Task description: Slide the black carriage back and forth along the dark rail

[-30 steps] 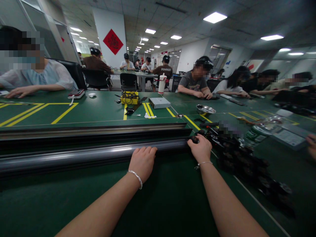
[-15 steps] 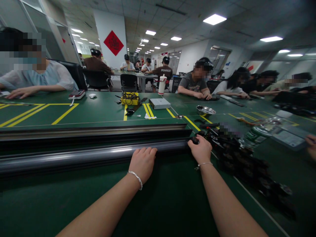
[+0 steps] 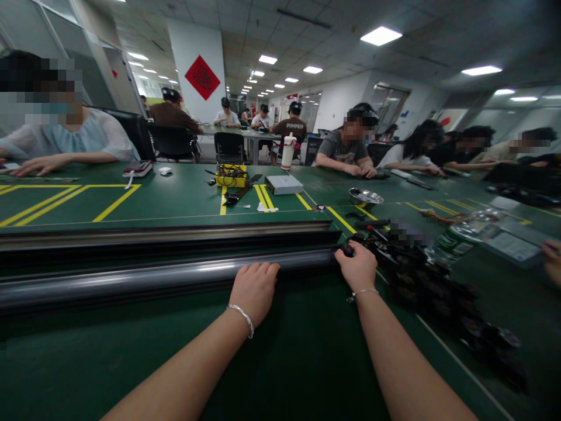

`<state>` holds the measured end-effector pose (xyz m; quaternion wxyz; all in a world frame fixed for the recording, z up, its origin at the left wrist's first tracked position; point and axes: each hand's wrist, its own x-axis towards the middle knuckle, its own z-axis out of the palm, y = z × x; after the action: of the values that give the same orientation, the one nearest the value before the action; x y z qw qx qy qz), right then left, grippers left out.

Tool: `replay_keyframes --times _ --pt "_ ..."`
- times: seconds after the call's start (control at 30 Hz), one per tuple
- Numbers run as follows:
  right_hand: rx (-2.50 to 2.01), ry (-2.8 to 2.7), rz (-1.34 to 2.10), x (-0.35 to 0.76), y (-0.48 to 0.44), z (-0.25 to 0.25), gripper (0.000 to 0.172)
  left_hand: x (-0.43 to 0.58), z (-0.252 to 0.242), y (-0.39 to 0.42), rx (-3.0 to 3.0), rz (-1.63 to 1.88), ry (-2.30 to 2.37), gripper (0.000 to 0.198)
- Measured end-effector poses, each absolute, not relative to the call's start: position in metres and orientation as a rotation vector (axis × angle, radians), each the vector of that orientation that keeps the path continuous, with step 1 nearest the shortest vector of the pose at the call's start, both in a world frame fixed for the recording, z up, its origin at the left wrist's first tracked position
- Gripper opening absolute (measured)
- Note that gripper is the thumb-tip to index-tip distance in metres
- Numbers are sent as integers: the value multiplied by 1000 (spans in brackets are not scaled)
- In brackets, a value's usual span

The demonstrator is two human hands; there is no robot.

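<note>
A long, dark, glossy tube (image 3: 166,271) lies across the green table from the left edge. My left hand (image 3: 255,287) is closed over it near its right part, fingers bent across the top. At the tube's right end, my right hand (image 3: 357,264) grips a small round black part (image 3: 347,250) between thumb and fingers. Whether that part is seated in the tube is hidden by the hand. Behind the tube lies a long dark channel-shaped profile (image 3: 175,238), roughly parallel to it.
Several black parts (image 3: 442,298) are heaped right of my right hand. Beyond them are a green-labelled bottle (image 3: 458,237) and a clear plastic box (image 3: 517,242). A metal bowl (image 3: 365,196), a flat grey box (image 3: 284,185) and a yellow bin (image 3: 231,175) stand farther back. People sit around the table.
</note>
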<state>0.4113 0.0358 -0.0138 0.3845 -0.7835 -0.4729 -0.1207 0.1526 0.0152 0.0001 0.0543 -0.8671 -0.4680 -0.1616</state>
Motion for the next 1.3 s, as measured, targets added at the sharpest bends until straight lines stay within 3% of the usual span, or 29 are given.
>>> replay_keyframes --times 1.3 --pt "-2053 -1225 -221 418 34 -12 34 153 3 14 -2659 -454 -1452 23"
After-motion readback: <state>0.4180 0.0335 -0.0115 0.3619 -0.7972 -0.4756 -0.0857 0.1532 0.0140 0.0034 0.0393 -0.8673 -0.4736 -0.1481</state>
